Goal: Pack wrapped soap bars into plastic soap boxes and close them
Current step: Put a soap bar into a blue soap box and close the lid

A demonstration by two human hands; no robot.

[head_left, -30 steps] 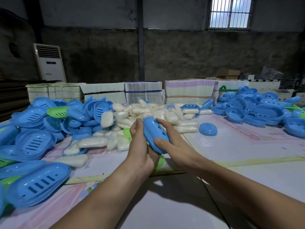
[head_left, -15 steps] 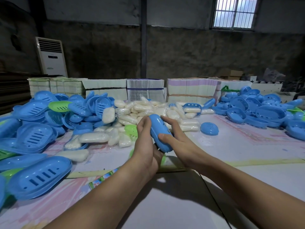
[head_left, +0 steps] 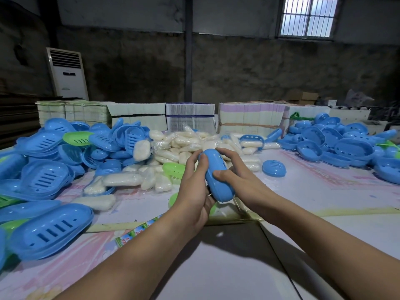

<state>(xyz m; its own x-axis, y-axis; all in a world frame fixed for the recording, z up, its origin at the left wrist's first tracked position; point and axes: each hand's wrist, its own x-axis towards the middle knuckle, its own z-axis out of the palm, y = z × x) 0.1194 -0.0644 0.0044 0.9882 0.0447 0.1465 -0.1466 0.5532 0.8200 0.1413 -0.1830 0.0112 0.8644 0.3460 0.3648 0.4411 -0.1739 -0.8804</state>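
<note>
A dark, stained concrete back wall (head_left: 238,68) filled the upper half of the frame, paler along its top band. A barred window (head_left: 308,17) at the upper right let in cool daylight, the only bright patch in a dim room. A dark vertical pillar (head_left: 188,48) ran down the wall near the centre. At the upper left stood a tall white floor-standing air conditioner (head_left: 67,73) with a slatted grille. Brown cardboard boxes (head_left: 302,98) sat against the wall at the right. The wide pale worktop (head_left: 227,267) took up the lower frame, covered with printed pinkish sheets, a seam running across it.
</note>
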